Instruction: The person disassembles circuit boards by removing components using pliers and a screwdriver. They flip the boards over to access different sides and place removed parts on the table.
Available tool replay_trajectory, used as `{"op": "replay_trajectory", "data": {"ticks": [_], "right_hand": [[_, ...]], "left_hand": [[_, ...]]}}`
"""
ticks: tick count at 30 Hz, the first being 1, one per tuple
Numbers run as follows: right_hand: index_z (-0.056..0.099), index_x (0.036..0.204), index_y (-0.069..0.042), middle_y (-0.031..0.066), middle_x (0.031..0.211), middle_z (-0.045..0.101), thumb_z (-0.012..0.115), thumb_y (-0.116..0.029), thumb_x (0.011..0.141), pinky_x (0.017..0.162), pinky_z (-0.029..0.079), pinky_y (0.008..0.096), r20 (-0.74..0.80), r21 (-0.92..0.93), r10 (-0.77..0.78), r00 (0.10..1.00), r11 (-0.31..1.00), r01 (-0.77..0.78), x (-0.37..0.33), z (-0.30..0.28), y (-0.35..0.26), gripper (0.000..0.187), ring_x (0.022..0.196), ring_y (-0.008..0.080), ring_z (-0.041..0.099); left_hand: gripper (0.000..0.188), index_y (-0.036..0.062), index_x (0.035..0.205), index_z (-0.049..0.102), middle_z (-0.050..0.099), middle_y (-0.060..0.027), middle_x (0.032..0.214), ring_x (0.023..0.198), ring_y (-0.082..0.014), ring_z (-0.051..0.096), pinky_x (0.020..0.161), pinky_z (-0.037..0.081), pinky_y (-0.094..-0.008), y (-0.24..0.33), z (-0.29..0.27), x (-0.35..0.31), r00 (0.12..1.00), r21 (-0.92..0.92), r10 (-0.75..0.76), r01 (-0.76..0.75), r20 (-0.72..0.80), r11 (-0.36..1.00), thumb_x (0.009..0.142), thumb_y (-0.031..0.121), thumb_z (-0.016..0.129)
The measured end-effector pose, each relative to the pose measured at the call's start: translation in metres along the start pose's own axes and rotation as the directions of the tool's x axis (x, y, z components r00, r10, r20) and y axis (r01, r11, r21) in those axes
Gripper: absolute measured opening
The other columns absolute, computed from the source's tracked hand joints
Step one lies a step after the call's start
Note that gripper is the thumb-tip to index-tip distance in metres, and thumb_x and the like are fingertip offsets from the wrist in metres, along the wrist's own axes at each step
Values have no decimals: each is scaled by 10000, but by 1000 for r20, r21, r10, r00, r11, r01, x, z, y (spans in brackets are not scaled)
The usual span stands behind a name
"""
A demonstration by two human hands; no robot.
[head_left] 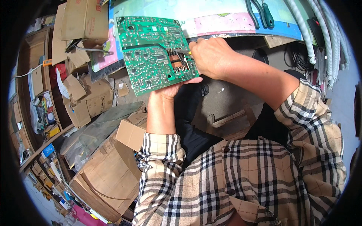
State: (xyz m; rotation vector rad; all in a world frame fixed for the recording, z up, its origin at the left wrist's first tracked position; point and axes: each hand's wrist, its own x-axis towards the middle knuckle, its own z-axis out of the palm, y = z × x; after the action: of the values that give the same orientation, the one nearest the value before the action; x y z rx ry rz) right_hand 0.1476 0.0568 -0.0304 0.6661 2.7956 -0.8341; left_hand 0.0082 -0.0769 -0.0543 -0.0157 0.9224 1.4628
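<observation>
The right hand (213,56) is at the 3 o'clock edge of the circuit board (145,60). Its fingers are curled together around a yellow item (190,53), which is mostly hidden. The left hand (174,90) supports the board from beneath at its 6 o'clock edge; most of its fingers are behind the board, so their grip cannot be determined.

The board is green and tilted, located at 11 o'clock from the view centre. A brown block (175,61) shows in an opening at 4 o'clock from the board's middle.

The worktop (222,24) lies beyond the hands at 12 to 1 o'clock. At 1 o'clock it carries a screwdriver (268,18) with a dark green handle, just beside a dark-handled tool (250,13). Grey hoses (301,30) hang at 2 o'clock. An open carton (100,103) stands at 9 o'clock and a wooden box (107,175) at 8 o'clock.
</observation>
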Motion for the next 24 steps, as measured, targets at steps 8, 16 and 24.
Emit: {"op": "replay_trajectory", "data": {"ticks": [8, 16, 24], "right_hand": [[590, 1050, 37, 226, 998, 644, 623, -197, 797, 811, 519, 440, 45, 7, -10, 999, 1000, 9, -1, -3, -1, 346, 922, 363, 656], [589, 1060, 46, 228, 996, 652, 577, -185, 824, 823, 517, 435, 96, 12, 5, 995, 1000, -6, 0, -6, -4, 331, 922, 366, 658], [600, 1048, 48, 224, 977, 659, 585, -176, 815, 824, 516, 432, 111, 23, -1, 994, 1000, -1, -3, -11, -6, 324, 921, 367, 661]], "left_hand": [[633, 65, 1346, 436, 536, -173, 1305, 1119, -406, 577, 750, 531, -682, -1, -2, 0, 1000, 64, -11, 10, 9, 998, 890, 490, 546], [612, 62, 1315, 468, 568, -170, 1252, 1051, -348, 622, 625, 592, -586, -5, 12, 1, 994, 180, 51, -33, -93, 983, 887, 494, 544], [595, 65, 1316, 471, 579, -157, 1233, 1035, -324, 630, 622, 609, -534, -6, 22, -2, 992, 219, 68, -45, -102, 975, 885, 463, 567]]}}
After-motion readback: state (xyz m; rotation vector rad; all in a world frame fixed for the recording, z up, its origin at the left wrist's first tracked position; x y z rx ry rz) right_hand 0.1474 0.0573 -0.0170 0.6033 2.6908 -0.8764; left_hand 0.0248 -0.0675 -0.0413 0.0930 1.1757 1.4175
